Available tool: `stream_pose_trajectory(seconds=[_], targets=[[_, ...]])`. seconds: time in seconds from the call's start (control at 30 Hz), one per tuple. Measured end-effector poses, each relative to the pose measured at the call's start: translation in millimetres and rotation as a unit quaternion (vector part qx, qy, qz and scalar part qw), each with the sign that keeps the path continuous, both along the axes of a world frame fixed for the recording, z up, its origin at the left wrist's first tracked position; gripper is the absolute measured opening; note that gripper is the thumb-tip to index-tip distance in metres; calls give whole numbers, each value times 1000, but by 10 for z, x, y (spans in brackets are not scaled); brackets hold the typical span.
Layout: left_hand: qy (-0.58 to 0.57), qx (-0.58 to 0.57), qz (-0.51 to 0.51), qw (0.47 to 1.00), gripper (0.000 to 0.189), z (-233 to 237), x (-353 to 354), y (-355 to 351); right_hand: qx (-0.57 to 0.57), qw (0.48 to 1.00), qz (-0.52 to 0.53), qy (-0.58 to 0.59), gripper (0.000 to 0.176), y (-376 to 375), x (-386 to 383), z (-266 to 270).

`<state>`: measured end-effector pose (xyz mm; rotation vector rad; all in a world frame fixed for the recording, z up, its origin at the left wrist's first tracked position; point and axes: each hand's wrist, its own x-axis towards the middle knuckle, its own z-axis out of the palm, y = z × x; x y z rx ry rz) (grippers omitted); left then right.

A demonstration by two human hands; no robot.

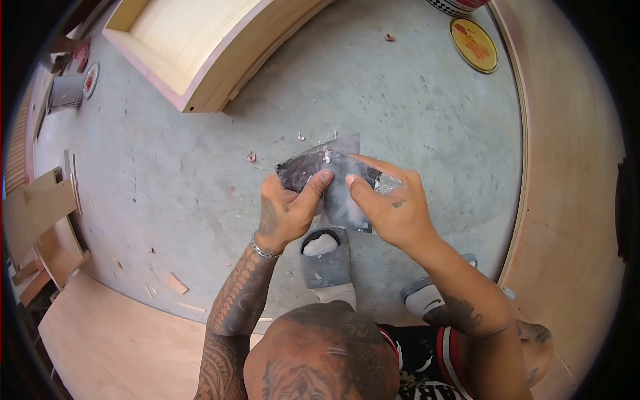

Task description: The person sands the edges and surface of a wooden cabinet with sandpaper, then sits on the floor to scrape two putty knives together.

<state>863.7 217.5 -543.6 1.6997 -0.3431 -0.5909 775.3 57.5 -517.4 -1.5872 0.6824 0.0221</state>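
Note:
Both of my hands are in the middle of the view, above the concrete floor. My left hand [287,208] pinches a dark, flat putty spreader [297,171], its thumb pressed on the face. A second, greyer putty spreader [344,205] is gripped in my right hand [397,203], with the thumb on top and fingers behind. The two flat blades cross and touch near the thumbs. Whitish smears mark the grey one, and a small pale lump of residue sits where they meet. The fingers behind the blades are mostly hidden.
A curved wooden frame [220,63] stands ahead on the concrete floor [160,200]. A yellow-rimmed lid with orange smears [474,45] lies at the upper right. Plywood panels [567,167] line the right side. Wood offcuts [50,213] sit at left. My sandalled foot [325,260] is below my hands.

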Motion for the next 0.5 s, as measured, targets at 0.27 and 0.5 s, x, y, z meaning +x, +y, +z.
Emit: stream_pose_trajectory(seconds=[0.27,0.5], targets=[[71,-80,162,981,20,-7,-167,-314,164,969,-174,-66,29,155,85,-54],[-41,-15,66,997,18,9,-114,-96,77,994,-82,-15,29,103,41,87]])
